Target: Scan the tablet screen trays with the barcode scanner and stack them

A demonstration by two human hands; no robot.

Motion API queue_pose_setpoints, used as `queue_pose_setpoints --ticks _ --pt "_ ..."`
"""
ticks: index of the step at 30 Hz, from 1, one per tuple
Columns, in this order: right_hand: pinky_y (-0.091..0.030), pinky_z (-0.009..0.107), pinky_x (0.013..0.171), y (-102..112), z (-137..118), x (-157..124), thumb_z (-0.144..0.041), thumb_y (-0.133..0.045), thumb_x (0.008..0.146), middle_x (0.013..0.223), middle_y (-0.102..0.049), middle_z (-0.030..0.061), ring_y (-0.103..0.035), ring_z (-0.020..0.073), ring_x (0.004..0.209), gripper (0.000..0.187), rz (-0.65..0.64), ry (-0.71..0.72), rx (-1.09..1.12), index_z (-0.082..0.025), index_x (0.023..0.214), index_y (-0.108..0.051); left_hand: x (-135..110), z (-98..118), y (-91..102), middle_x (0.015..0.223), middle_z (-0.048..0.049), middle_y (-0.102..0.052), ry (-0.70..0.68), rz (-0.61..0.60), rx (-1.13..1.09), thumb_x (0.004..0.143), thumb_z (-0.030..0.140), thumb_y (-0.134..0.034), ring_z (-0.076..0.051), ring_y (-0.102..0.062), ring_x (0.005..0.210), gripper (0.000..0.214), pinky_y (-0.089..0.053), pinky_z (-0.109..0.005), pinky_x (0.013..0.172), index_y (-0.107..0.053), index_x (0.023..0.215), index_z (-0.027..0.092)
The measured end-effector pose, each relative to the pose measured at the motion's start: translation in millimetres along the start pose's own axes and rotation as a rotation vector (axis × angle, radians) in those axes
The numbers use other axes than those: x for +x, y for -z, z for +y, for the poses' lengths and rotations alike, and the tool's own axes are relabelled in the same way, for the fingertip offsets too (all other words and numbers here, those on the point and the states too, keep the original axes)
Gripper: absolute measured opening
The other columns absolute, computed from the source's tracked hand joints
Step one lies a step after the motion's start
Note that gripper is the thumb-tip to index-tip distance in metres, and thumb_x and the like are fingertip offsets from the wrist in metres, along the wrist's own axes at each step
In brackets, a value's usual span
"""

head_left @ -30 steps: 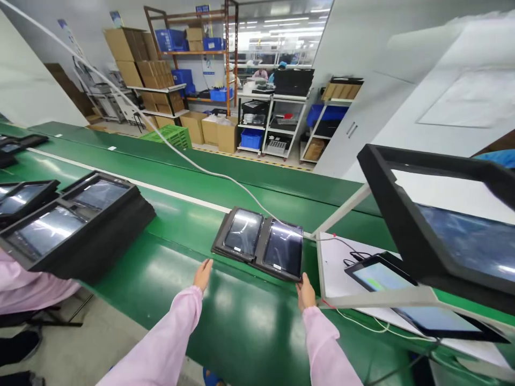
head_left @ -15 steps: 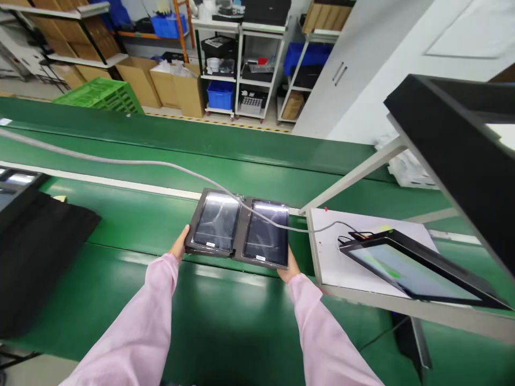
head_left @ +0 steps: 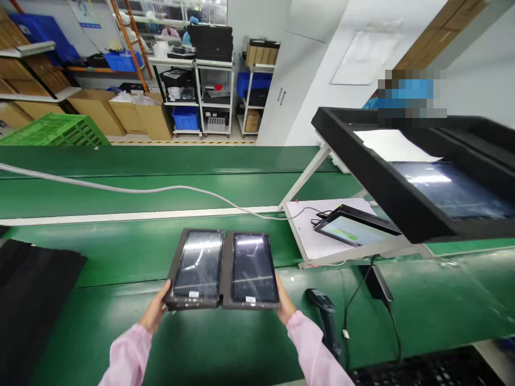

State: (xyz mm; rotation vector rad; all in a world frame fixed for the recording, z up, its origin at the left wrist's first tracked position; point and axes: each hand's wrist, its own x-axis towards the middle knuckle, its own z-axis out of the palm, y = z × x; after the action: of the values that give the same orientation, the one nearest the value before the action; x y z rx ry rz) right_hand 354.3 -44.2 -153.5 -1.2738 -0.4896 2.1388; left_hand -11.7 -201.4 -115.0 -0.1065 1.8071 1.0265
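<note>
A dark tray (head_left: pixel 226 268) carries two black tablets side by side, screens up. My left hand (head_left: pixel 155 312) grips the tray's near left corner. My right hand (head_left: pixel 285 306) grips its near right corner. Both hands hold the tray just above the green conveyor belt (head_left: pixel 120 252), close to my body. Both arms wear pink sleeves.
A white stand (head_left: pixel 309 236) to the right bears a lit tablet (head_left: pixel 351 228) with cables. Above it juts a black tray (head_left: pixel 406 171) of screens. A handheld scanner (head_left: pixel 322 308) stands by my right wrist. A grey cable (head_left: pixel 120 188) crosses the belt. Black foam (head_left: pixel 28 300) lies at left. Shelves and boxes stand behind.
My hands reached the tray on the belt, took hold of both near corners and pulled it toward me. The view turned to the right.
</note>
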Motion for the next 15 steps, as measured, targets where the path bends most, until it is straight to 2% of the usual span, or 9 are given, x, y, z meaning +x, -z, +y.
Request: queue_pose_setpoints --ticks 4,6,7,9,11,15 --pt "-0.056 0.034 0.091 6 42 -65 -0.070 -0.063 0.077 0.109 -0.073 0.0051 -0.068 0.0250 0.105 0.063 0.015 -0.088 -0.004 -0.022 0.117 -0.070 -38 -86 47.6 0.115 -0.0038 -0.072 0.002 0.014 -0.121 0.077 0.050 -0.066 -0.029 -0.061 0.118 0.039 -0.051 -0.042 0.098 -0.070 0.108 0.026" --pt "-0.055 0.032 0.094 8 59 -90 -0.071 -0.062 0.077 0.112 -0.073 0.0046 -0.066 0.0239 0.109 0.061 0.035 -0.161 0.024 -0.023 0.114 -0.072 -58 -111 63.8 0.112 -0.0020 -0.073 0.032 0.040 -0.141 0.077 0.053 -0.066 -0.027 -0.064 0.114 0.036 -0.054 -0.038 0.096 -0.072 0.103 0.029" --pt "-0.053 0.029 0.096 10 66 -99 -0.071 -0.062 0.077 0.114 -0.072 0.0034 -0.065 0.0222 0.112 0.059 0.060 -0.189 0.034 -0.024 0.112 -0.073 -67 -117 69.4 0.111 -0.0022 -0.073 0.069 0.050 -0.134 0.077 0.056 -0.065 -0.026 -0.065 0.112 0.038 -0.054 -0.037 0.096 -0.072 0.102 0.029" --pt "-0.051 0.024 0.097 13 77 -111 -0.070 -0.063 0.076 0.118 -0.071 0.0014 -0.063 0.0186 0.116 0.056 0.111 -0.234 0.026 -0.026 0.110 -0.074 -79 -116 74.9 0.108 -0.0053 -0.074 0.157 0.019 -0.101 0.076 0.066 -0.063 -0.027 -0.067 0.108 0.048 -0.055 -0.037 0.094 -0.073 0.102 0.027" --pt "-0.052 0.021 0.094 16 83 -112 -0.071 -0.063 0.076 0.116 -0.071 0.0024 -0.064 0.0171 0.113 0.057 0.134 -0.270 -0.002 -0.025 0.108 -0.074 -84 -104 73.1 0.102 -0.0088 -0.075 0.226 -0.089 -0.071 0.071 0.074 -0.062 -0.030 -0.069 0.103 0.059 -0.057 -0.038 0.089 -0.074 0.101 0.024" --pt "-0.057 0.027 0.078 12 77 -95 -0.075 -0.058 0.077 0.095 -0.075 0.0086 -0.071 0.0203 0.087 0.065 0.136 -0.308 -0.035 -0.017 0.101 -0.075 -77 -69 53.9 0.089 -0.0110 -0.076 0.248 -0.263 -0.052 0.071 0.081 -0.053 -0.031 -0.072 0.086 0.071 -0.059 -0.040 0.078 -0.075 0.099 0.020"
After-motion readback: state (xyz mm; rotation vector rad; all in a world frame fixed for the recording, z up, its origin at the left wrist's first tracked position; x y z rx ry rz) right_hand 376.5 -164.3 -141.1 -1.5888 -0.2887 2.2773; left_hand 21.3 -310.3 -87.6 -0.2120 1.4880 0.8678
